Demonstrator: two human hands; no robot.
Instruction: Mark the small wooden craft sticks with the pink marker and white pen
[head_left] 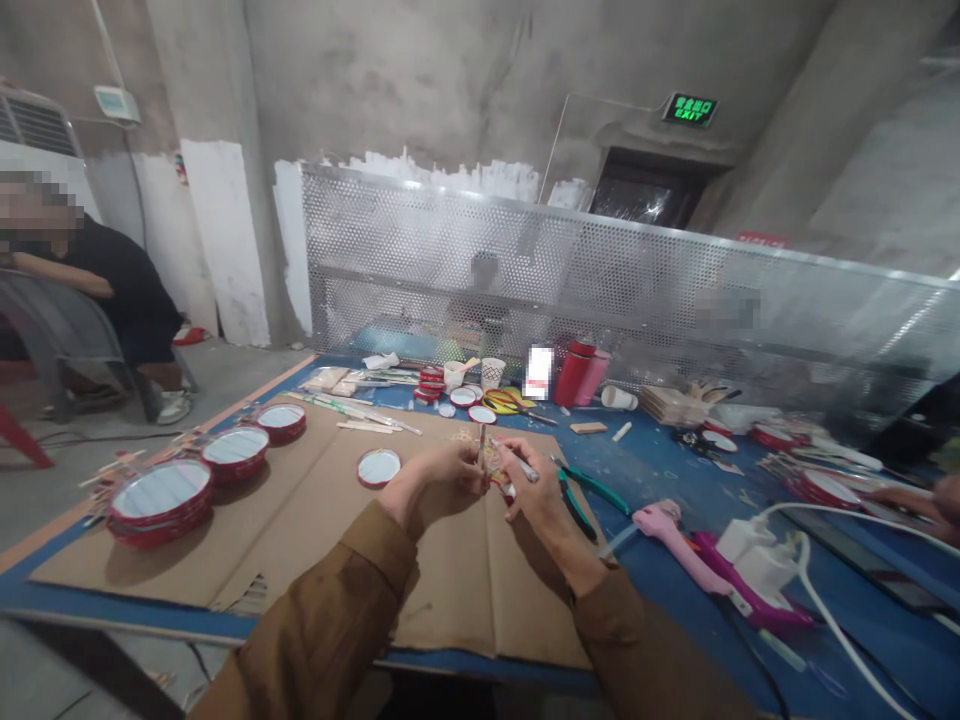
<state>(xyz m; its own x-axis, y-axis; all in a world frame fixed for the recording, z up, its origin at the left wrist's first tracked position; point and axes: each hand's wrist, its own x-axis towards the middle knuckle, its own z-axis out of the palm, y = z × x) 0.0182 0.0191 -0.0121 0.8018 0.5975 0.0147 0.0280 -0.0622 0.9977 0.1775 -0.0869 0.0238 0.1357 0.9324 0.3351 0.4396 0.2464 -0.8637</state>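
Observation:
My left hand [452,466] is closed around a thin upright wooden stick [481,442] above the cardboard sheet [442,590]. Close beside it, my right hand [534,490] grips a slim, pale pen-like tool [523,464], its tip pointing towards the left hand's work. Between the fingers is a small cluster of yellowish and red bits, too blurred to name. A round red-rimmed lid with a white face [379,467] lies on the cardboard left of my hands. Teal-handled pliers [589,495] rest just right of my right hand.
Three red-rimmed drum-like discs [161,500] with sticks stand at left. A pink glue gun [686,550] and a power strip with white plugs [757,570] lie right. Red bottles [574,375], cups [492,374] and a phone [538,373] line the back. Another person's hand [919,505] is far right.

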